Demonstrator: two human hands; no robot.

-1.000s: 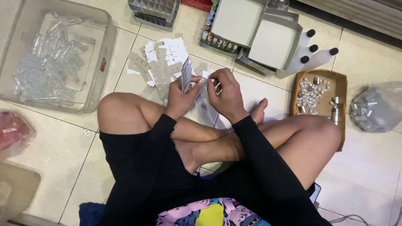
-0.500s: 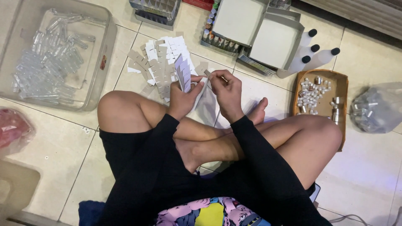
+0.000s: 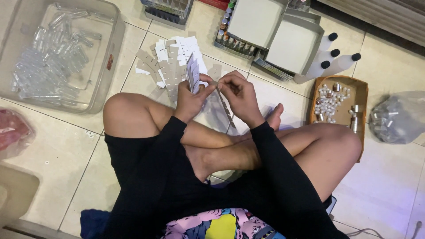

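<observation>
I sit cross-legged on a tiled floor. My left hand grips a small stack of slotted white card dividers, held upright on edge. My right hand pinches a single notched card strip that hangs down and to the right from the fingers, its top end meeting the stack. Both hands hover close together above my knees. On the floor just beyond them lies a loose pile of similar white and brown notched card pieces.
A clear plastic tub of small clear vials stands at far left. Open white boxes with a row of small bottles, white bottles with black caps, a brown tray of caps and a clear bag lie ahead and right.
Both hands have drawn closer together and slightly lower. The right hand, earlier raised beside the stack, now holds a long strip against it.
</observation>
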